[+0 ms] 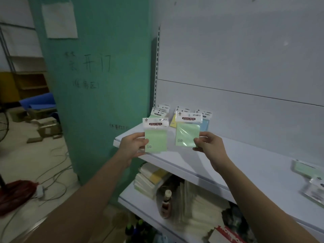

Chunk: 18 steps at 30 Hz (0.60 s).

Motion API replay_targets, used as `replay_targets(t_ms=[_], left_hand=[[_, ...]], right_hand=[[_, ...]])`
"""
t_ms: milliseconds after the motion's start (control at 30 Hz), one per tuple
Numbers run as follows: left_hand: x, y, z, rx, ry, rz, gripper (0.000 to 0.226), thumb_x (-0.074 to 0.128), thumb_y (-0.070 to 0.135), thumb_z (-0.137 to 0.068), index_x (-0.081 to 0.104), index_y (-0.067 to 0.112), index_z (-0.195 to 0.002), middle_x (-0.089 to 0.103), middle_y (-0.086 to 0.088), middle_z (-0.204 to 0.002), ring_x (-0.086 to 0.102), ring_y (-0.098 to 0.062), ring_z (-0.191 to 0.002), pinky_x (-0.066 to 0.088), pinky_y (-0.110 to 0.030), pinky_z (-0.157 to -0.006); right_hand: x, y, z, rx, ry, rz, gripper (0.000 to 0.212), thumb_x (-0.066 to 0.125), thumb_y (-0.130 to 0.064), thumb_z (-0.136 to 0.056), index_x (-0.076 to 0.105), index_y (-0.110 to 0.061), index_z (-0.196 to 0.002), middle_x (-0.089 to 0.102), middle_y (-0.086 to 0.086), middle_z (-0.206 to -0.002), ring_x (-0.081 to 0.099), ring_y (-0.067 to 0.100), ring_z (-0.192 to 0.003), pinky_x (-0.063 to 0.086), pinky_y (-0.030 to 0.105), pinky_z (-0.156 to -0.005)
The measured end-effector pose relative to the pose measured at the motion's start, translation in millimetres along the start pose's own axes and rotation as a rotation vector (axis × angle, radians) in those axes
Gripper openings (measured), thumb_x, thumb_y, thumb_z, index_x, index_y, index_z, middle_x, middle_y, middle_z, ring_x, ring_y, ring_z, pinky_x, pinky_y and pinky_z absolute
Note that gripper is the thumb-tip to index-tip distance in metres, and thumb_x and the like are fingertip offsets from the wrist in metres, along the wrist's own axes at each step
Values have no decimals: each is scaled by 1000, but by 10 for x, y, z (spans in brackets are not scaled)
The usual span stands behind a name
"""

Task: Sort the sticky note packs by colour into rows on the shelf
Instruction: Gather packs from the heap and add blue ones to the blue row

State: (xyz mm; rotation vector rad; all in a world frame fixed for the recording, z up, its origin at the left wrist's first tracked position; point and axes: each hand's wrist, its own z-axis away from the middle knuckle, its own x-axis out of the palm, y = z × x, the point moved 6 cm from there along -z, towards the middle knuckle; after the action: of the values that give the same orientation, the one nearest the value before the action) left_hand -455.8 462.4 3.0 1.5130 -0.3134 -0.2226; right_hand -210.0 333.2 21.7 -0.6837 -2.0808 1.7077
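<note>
My left hand [134, 145] pinches a green sticky note pack [156, 137] by its lower left edge, upright above the front left end of the white shelf [245, 163]. A second green sticky note pack [187, 134] is pinched at its lower right corner by my right hand [209, 143]. Behind them on the shelf lie rows of packs: green packs [160, 110] at the left, a yellow pack [173, 120] in the middle, blue packs [205, 121] at the right.
More loose packs [310, 176] lie blurred at the shelf's right end. The lower shelf holds notebooks [152, 178], a bottle [165, 204] and paper stacks. A teal pillar [98, 85] stands to the left, with cables and boxes on the floor.
</note>
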Motion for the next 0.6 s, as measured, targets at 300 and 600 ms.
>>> replay_targets(t_ms=[300,600], left_hand=[[-274,-83,-1214,-64,-33,-110,32,64,0,-87,62,10,-117,70,-7,-94,68,-19,-80,53,-25,-65],[-329,-203,-2366,-111,-78,-223,27,66,-3,-84,63,3,-110,69,-6,-88,67,-12,-67,54,-18,-54]], right_hand=[[537,627,-999,62,182,-33,22,64,-2,-87,64,-2,-109,68,8,-87,63,20,-75,52,28,-66],[794,917,-1635,101,274,-12,21,63,-1,-87,63,-6,-108,64,12,-85,60,18,-76,52,22,-62]])
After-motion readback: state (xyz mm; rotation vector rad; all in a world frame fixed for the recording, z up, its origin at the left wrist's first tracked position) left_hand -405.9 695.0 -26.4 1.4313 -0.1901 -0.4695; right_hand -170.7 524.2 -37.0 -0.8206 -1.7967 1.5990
